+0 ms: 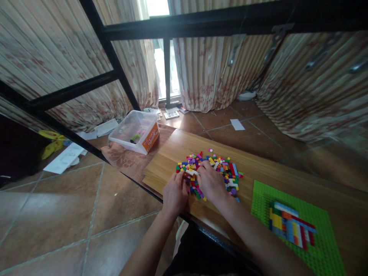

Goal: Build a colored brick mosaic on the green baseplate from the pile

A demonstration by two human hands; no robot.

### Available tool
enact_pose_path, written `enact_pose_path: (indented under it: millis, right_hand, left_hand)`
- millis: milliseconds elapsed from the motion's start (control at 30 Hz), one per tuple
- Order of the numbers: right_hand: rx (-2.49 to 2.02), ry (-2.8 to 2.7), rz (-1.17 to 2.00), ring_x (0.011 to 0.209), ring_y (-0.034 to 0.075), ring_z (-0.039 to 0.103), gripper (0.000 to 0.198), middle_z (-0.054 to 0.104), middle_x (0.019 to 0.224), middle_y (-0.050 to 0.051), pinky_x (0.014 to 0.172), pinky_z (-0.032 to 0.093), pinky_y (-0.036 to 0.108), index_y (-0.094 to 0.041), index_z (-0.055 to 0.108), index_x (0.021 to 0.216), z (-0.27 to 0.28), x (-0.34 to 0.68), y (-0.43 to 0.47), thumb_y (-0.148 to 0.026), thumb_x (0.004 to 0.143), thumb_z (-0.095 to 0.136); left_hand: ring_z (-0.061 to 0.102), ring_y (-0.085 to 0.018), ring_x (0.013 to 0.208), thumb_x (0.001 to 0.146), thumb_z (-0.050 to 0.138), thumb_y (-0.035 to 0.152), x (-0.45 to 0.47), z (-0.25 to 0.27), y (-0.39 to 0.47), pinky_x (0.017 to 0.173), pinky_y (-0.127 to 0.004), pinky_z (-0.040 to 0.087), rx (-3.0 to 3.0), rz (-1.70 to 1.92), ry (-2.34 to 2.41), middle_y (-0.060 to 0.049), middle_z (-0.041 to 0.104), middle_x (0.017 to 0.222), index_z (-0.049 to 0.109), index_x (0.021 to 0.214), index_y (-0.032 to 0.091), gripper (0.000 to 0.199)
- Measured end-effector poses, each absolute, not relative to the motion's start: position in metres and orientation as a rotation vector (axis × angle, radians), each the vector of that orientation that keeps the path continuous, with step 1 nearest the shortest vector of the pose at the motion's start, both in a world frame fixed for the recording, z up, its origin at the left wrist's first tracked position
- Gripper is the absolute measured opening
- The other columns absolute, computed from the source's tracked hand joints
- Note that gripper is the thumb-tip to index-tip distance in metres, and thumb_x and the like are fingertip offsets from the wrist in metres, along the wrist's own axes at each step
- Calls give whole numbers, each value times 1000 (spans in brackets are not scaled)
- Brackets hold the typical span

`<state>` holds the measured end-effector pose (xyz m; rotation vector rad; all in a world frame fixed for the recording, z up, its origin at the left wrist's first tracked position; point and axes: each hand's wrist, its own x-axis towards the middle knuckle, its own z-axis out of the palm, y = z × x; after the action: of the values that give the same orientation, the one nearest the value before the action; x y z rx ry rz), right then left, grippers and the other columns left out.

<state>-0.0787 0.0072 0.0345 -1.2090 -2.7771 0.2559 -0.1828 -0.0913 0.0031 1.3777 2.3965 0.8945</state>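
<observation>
A heap of small toy building bricks in many colours lies on the wooden board. Both my hands are over the near left part of it. My left hand has its thumb and fingers pinched at the left end of a white brick. At the other end of that brick are the curled fingertips of my right hand, partly hidden behind the back of the hand. To the right, a green baseplate carries a built block of red, yellow, blue and white bricks.
A clear plastic box with an orange label and a few pieces inside stands on a brown cloth beyond the left end of the wooden board. Black metal bars cross in front. Papers lie on the tiled floor.
</observation>
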Motion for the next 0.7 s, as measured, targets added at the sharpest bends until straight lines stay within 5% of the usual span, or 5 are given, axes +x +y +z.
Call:
enact_pose_path:
  millis: [233, 367, 700]
  right_hand:
    - [-1082, -2407, 466, 82, 18, 60, 13, 63, 95, 8, 71, 44, 29, -18, 59, 90, 43, -46, -15, -20, 91, 46]
    - [-1090, -2186, 752, 74, 17, 62, 11, 65, 82, 5, 68, 45, 28, -19, 59, 88, 50, -32, -34, -24, 90, 50]
    - [-1097, -1437, 1665, 54, 12, 57, 27, 63, 63, 0, 50, 48, 23, -17, 67, 80, 66, -11, -43, -44, 79, 64]
  left_hand:
    - [59, -13, 75, 88, 50, 40, -165, 26, -85, 70, -24, 47, 895, 1487, 1812, -2, 65, 86, 61, 101, 16, 29]
    - [47, -8, 57, 85, 55, 41, -145, 46, -82, 56, -20, 39, 744, 1581, 1533, 4, 54, 63, 57, 78, 16, 26]
    - [41, -7, 59, 84, 60, 36, -131, 58, -87, 57, -20, 37, 813, 1529, 1245, 4, 49, 65, 57, 77, 16, 21]
